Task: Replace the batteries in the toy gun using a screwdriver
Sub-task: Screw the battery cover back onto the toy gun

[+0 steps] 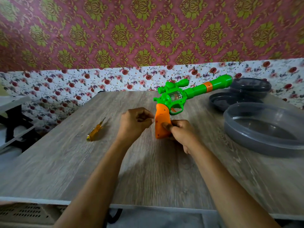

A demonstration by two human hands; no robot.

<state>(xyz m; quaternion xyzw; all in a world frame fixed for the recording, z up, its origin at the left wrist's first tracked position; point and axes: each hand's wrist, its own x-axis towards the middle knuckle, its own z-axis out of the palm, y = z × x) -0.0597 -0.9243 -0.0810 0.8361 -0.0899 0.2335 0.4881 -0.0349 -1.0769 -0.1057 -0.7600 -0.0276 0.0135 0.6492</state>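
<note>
Orange plastic, the handle of the green toy gun [174, 97] stands on the wood-grain tabletop [65, 162], steadied by the right hand [181, 134], whose grip is closed around it. The left hand [134, 122] pinches something tiny beside it (possibly a screw), while the yellow-handled screwdriver [95, 130] lies apart, leftward.

Motion blurs the left hand [134, 122], whose curled fingers hide anything pinched between them
</note>
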